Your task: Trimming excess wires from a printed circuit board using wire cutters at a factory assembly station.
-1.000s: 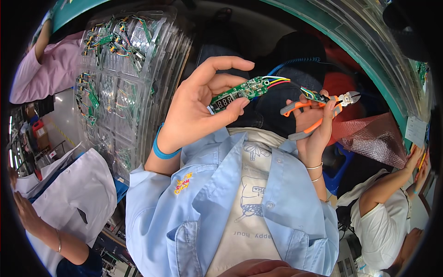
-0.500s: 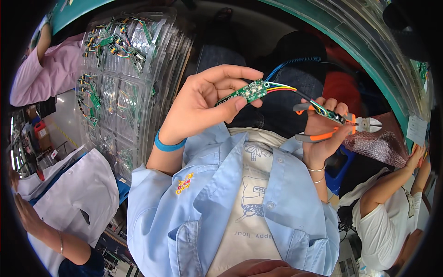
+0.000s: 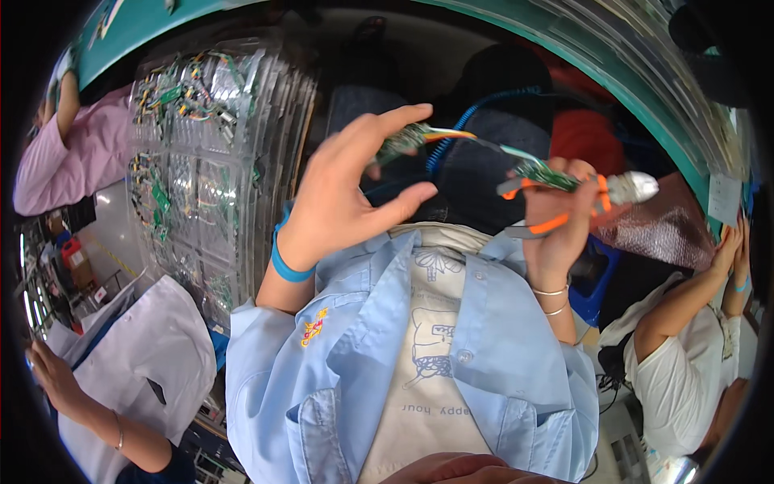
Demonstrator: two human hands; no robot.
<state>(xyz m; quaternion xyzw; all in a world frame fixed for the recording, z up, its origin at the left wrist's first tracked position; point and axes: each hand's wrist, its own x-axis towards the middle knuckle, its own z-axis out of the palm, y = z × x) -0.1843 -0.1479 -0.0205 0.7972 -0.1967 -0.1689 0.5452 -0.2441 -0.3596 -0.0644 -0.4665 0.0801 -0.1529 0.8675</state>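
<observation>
My left hand (image 3: 343, 189) has its thumb and forefinger spread wide. A green circuit board (image 3: 405, 140), blurred by motion, shows just beyond its forefinger; whether the other fingers touch it is hidden. Coloured wires (image 3: 448, 134) and a dark sleeve run from that board to a smaller green circuit board (image 3: 548, 175) at my right hand (image 3: 574, 214). Those right fingers are closed round the small board and a pair of diagonal cutters (image 3: 629, 188) with orange and grey handles. The cutters' metal jaws point right, smeared by motion.
On the left, clear plastic trays (image 3: 189, 129) stand stacked, holding several wired boards. A blue coiled cord (image 3: 436, 153) hangs beyond my hands. Green bench edges (image 3: 621, 81) curve along the top. Silvery bubble wrap (image 3: 665, 234) lies at the right. Co-workers' arms (image 3: 685, 298) show on both sides.
My left thumb has come away from the larger board, and the hand has opened. That board has shifted left and up. My right hand still grips the cutters and small board, which have turned slightly.
</observation>
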